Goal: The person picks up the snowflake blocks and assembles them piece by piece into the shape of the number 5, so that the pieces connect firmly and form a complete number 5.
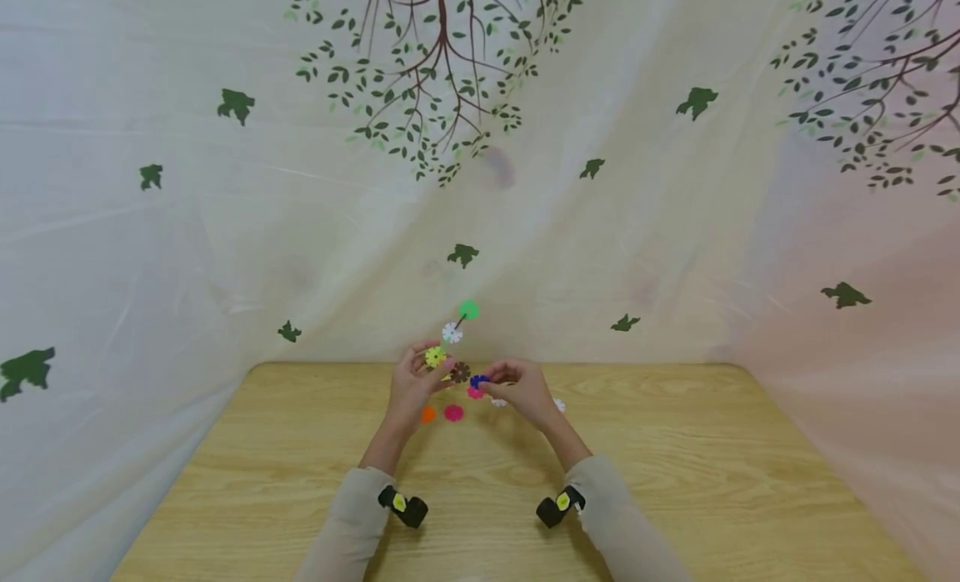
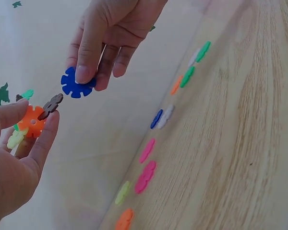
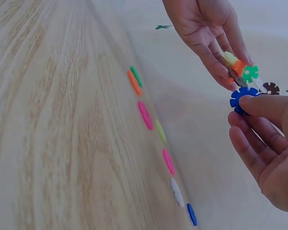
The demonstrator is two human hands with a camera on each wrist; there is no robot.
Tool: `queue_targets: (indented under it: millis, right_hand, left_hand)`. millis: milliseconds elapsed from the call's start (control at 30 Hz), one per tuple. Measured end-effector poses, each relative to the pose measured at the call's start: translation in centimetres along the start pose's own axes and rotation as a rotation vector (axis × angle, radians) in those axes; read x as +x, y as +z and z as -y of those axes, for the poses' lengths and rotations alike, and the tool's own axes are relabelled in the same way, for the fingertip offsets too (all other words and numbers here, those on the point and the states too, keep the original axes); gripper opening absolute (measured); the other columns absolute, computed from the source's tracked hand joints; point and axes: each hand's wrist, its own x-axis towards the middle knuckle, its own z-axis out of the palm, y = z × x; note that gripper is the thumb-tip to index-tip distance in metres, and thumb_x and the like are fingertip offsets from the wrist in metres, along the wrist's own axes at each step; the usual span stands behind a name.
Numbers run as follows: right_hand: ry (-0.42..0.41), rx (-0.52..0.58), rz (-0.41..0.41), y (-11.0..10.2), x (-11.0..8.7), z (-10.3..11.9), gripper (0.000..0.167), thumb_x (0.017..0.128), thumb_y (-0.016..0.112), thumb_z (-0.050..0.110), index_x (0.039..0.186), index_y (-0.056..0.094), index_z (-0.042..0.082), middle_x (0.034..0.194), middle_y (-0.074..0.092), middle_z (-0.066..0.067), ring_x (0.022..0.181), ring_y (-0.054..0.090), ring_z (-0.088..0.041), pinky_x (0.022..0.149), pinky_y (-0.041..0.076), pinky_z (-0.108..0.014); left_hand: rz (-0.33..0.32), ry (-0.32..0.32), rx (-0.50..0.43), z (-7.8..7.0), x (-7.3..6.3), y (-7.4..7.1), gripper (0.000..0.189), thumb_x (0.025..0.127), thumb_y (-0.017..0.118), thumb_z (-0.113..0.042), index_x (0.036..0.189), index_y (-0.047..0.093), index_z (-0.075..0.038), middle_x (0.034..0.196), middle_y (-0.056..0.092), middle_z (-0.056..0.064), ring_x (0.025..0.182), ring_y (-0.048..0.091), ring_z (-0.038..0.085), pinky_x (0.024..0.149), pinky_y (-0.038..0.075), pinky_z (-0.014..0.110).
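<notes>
My left hand (image 1: 411, 388) grips a joined chain of notched flower-shaped plastic discs by its orange disc (image 2: 33, 125). A brown disc (image 2: 51, 106) juts from the orange one toward the other hand, and a yellow disc (image 1: 435, 356) is also on it. Farther along the chain, a white disc (image 1: 452, 332) and a green disc (image 1: 468, 309) stick up and away. With thumb and fingers, my right hand (image 1: 527, 392) pinches a single blue disc (image 2: 77, 84). In the left wrist view a small gap separates the blue disc from the brown one.
Loose discs lie in a row near the wooden table's (image 1: 480, 474) far edge: orange (image 2: 125, 220), pink (image 1: 453, 413), yellow (image 2: 122, 192), white (image 2: 166, 116), blue (image 2: 156, 119) and green (image 2: 187, 76) ones among them. Behind the table hangs a pale cloth (image 1: 360, 232) printed with leaves.
</notes>
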Motion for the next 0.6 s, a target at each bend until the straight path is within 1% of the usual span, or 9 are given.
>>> queue_targets:
  millis: [167, 233, 300, 400, 433, 533, 600]
  right_hand:
    - [-0.045, -0.015, -0.013, 0.2, -0.2, 0.5, 0.016, 0.086, 0.078, -0.001, 0.097, 0.07, -0.01, 0.091, 0.073, -0.025, 0.077, 0.067, -0.01, 0.068, 0.055, -0.02]
    - [-0.069, -0.013, -0.012, 0.3, -0.5, 1.3, 0.015, 0.086, 0.077, -0.004, 0.095, 0.069, -0.012, 0.089, 0.073, -0.026, 0.078, 0.067, -0.011, 0.07, 0.056, -0.021]
    - [-0.078, -0.005, -0.01, 0.3, -0.8, 2.1, 0.014, 0.086, 0.076, -0.006, 0.094, 0.068, -0.014, 0.089, 0.073, -0.027, 0.077, 0.068, -0.012, 0.07, 0.056, -0.021]
    - [-0.076, 0.017, -0.013, 0.3, -1.2, 3.0, 0.014, 0.085, 0.076, -0.008, 0.093, 0.068, -0.016, 0.088, 0.073, -0.028, 0.077, 0.068, -0.011, 0.069, 0.057, -0.021]
    - [-0.069, 0.023, -0.018, 0.4, -1.2, 3.1, 0.014, 0.085, 0.076, -0.008, 0.093, 0.068, -0.016, 0.089, 0.072, -0.029, 0.077, 0.069, -0.011, 0.069, 0.057, -0.02]
    - [-0.065, 0.038, -0.034, 0.5, -1.3, 3.2, 0.013, 0.084, 0.076, -0.009, 0.093, 0.069, -0.016, 0.089, 0.072, -0.03, 0.077, 0.069, -0.01, 0.068, 0.057, -0.02]
    - [-0.07, 0.041, -0.048, 0.6, -1.4, 3.1, 0.012, 0.084, 0.076, -0.009, 0.092, 0.069, -0.015, 0.09, 0.072, -0.03, 0.077, 0.07, -0.01, 0.067, 0.057, -0.019]
  left_hand:
    - [0.001, 0.002, -0.01, 0.0, 0.0, 0.0, 0.044, 0.096, 0.066, 0.003, 0.136, 0.048, 0.006, 0.112, 0.064, 0.015, 0.086, 0.07, 0.01, 0.075, 0.064, 0.031]
    - [0.006, 0.006, -0.021, 0.1, 0.0, 0.1, 0.045, 0.095, 0.066, 0.004, 0.136, 0.048, 0.006, 0.11, 0.064, 0.012, 0.086, 0.07, 0.01, 0.075, 0.064, 0.031]
    - [0.01, 0.007, -0.027, 0.2, 0.0, 0.1, 0.046, 0.095, 0.067, 0.003, 0.136, 0.048, 0.006, 0.11, 0.064, 0.013, 0.086, 0.07, 0.01, 0.074, 0.064, 0.031]
    - [0.02, 0.014, -0.027, 0.2, 0.0, 0.1, 0.046, 0.095, 0.068, 0.003, 0.137, 0.048, 0.006, 0.115, 0.064, 0.021, 0.087, 0.071, 0.01, 0.074, 0.064, 0.032]
    - [0.02, 0.015, -0.026, 0.3, 0.0, 0.1, 0.046, 0.095, 0.068, 0.002, 0.136, 0.049, 0.006, 0.116, 0.063, 0.022, 0.087, 0.071, 0.011, 0.074, 0.064, 0.032]
    - [0.02, 0.015, -0.021, 0.3, 0.0, 0.1, 0.046, 0.095, 0.068, 0.001, 0.137, 0.049, 0.006, 0.116, 0.064, 0.021, 0.087, 0.07, 0.011, 0.074, 0.064, 0.032]
    - [0.017, 0.01, -0.018, 0.3, 0.0, 0.1, 0.046, 0.095, 0.068, 0.0, 0.137, 0.048, 0.006, 0.114, 0.065, 0.018, 0.086, 0.071, 0.011, 0.075, 0.064, 0.032]
